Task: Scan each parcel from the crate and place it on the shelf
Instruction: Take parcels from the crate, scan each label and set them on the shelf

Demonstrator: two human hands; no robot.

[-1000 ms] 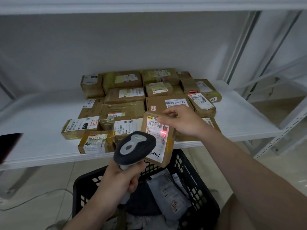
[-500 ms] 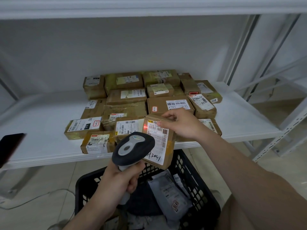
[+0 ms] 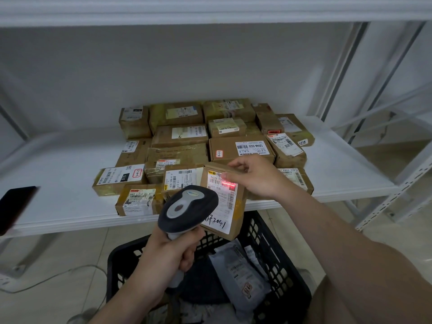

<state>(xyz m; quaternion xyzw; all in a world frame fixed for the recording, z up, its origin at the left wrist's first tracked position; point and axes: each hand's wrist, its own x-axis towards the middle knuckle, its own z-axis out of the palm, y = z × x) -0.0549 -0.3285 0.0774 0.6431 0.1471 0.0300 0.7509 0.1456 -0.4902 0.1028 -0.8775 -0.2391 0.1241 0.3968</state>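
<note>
My right hand (image 3: 254,177) grips the top of a small brown cardboard parcel (image 3: 228,206), held upright above the black crate (image 3: 278,249) in front of the shelf edge. Its white label faces me with "2041" handwritten at the bottom. My left hand (image 3: 167,256) grips the handle of a black and grey barcode scanner (image 3: 188,209) pointed at the label. A red scan light falls on the label's upper right. Several labelled brown parcels (image 3: 242,149) lie packed together on the white shelf (image 3: 58,183).
A grey plastic mailer (image 3: 243,274) and other bags lie inside the crate. A dark phone-like object (image 3: 15,206) rests at the shelf's left edge. White shelf uprights (image 3: 397,183) stand at the right. A cable (image 3: 58,274) runs across the tiled floor.
The red scan light moved from the label's upper left corner to its upper right. The parcel and scanner stay almost in place; the view shifted slightly.
</note>
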